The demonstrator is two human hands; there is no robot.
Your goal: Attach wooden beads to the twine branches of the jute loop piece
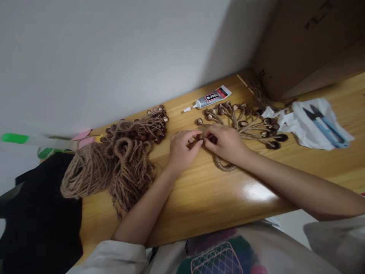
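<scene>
My left hand [184, 149] and my right hand [226, 140] meet over the middle of the wooden table. Thumb and fingers of each are pinched together around a small brown piece [201, 137], mostly covered by the fingertips; it resembles the brown caps nearby, but I cannot tell for sure. Behind and beside my right hand fans out a bundle of twine strands tipped with brown hollow caps [243, 123]. From under that hand curves a braided cord loop [224, 166]. A tube of B-7000 glue [211, 98] lies behind the hands.
On the left sit a ball of twine [87, 171], twine tassels with braided loops [129, 175] and a pile of capped strands [154, 123]. To the right, blue thread snips [327, 127] rest on white tissue [302, 121]. A cardboard box [310, 49] stands behind. Black cloth [42, 213] hangs at left.
</scene>
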